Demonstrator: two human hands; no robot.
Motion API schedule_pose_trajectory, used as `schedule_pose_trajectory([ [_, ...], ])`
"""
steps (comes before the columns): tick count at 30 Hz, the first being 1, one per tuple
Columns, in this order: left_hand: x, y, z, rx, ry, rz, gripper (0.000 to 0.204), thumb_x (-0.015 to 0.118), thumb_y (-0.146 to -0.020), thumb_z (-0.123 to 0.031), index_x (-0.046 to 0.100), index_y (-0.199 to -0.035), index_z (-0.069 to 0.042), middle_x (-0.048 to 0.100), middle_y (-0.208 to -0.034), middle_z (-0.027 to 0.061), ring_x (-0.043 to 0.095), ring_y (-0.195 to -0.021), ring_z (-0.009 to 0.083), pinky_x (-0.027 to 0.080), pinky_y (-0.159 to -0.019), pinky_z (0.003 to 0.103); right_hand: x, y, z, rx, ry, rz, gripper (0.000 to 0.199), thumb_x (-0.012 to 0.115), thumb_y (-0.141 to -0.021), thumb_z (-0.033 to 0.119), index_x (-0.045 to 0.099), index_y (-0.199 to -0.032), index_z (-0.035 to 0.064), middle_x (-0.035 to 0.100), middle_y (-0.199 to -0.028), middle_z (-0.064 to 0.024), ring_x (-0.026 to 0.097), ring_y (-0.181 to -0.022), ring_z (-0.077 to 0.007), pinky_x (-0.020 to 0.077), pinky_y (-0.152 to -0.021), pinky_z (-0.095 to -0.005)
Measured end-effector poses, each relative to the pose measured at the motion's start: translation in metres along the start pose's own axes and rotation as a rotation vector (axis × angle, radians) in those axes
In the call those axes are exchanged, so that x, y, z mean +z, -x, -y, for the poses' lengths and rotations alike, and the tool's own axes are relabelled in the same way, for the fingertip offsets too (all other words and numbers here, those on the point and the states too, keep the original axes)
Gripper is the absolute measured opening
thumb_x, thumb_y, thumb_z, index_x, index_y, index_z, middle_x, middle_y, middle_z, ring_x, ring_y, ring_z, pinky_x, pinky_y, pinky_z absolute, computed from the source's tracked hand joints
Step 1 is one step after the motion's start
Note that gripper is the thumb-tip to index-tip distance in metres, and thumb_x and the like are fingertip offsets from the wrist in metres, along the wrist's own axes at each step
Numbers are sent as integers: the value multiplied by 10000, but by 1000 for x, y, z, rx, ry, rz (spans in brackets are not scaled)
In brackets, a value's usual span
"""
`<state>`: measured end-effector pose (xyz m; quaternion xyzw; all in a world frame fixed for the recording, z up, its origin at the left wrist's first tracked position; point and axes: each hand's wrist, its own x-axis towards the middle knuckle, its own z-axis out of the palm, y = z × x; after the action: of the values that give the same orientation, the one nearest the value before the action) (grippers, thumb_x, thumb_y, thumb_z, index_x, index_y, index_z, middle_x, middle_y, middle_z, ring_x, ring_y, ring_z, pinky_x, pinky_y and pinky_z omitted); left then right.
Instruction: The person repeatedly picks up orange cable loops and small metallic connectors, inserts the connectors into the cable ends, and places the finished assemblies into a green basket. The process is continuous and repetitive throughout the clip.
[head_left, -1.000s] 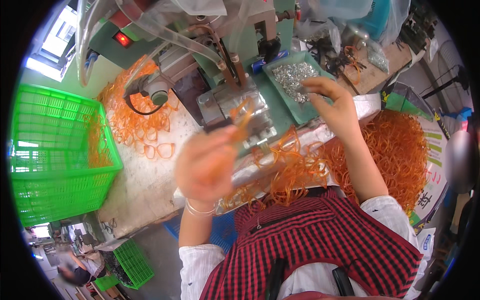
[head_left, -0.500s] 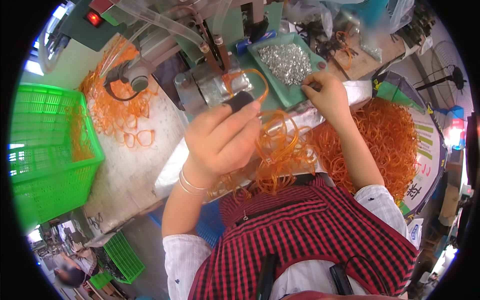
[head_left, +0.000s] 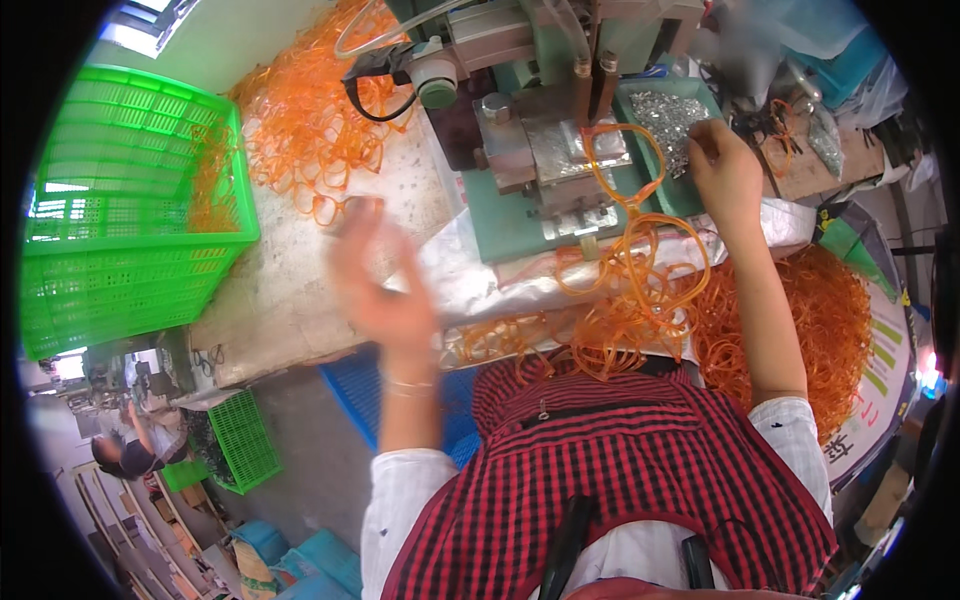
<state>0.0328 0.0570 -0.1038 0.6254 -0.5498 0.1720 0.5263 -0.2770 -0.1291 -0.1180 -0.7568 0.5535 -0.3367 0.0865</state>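
Observation:
My left hand (head_left: 385, 285) is smeared by motion above the white worktop; its thumb stands apart from the fingers, and a dark cover shows near the fingertips. They are close to the edge of a heap of orange plastic glasses frames (head_left: 315, 130). One orange glasses frame (head_left: 660, 185) hangs at the bench machine (head_left: 570, 150), its upper ring by the metal block, untouched by either hand. My right hand (head_left: 728, 180) has its fingers pinched together over a green tray (head_left: 632, 95) of small silvery metal parts (head_left: 665, 120). What the pinch holds is too small to see.
More orange frames lie along the table's front edge (head_left: 620, 335) and in a large round container (head_left: 800, 330) at right. A green plastic basket (head_left: 140, 285) stands at left. Below the table is a blue basket (head_left: 355, 395). A person (head_left: 135, 450) works at the far lower left.
My left hand has left the glasses frame at the machine and swung left toward the heap. My right hand stays at the parts tray. The whole view has shifted, moving the machine rightward.

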Motion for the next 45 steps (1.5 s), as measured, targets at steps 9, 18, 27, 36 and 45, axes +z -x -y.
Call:
schedule_pose_trajectory([
  [9,-30,-23,249,175,-609,427,211,691,-863,-179,699,-1012,-29,596,-1324,219,578,-1099,414,454,-960,480,-26,12,-1,73,-99,150,113,719,-799,138,747,-886,73,697,-915,-116,657,-896,-301,513,-797,-400],
  [18,-16,-45,339,-564,-501,432,241,563,-898,-197,633,-880,32,648,-899,265,634,-825,418,492,-737,494,7,17,0,-18,169,53,50,713,-762,148,724,-772,100,678,-868,-108,643,-892,-314,514,-773,-435],
  [27,-19,-1,163,-467,-320,-113,221,613,-961,-189,639,-896,21,655,-865,131,636,-764,255,509,-709,379,-6,24,-5,-115,-7,-163,48,677,-820,36,690,-864,49,695,-902,-109,657,-816,-309,519,-748,-399],
  [36,8,-34,28,-546,654,-194,203,546,-1028,-174,546,-1070,25,614,-1002,118,633,-862,184,565,-791,323,-39,0,60,-6,-597,128,171,702,-846,33,733,-1013,10,715,-980,-34,646,-900,-102,506,-805,-253],
  [45,27,-110,-58,18,684,-53,134,516,-1008,-28,488,-1126,29,651,-1047,180,667,-924,229,608,-810,371,-3,-16,127,207,-1272,272,452,742,-766,45,579,-1188,44,682,-815,13,603,-780,-70,450,-776,-238],
])
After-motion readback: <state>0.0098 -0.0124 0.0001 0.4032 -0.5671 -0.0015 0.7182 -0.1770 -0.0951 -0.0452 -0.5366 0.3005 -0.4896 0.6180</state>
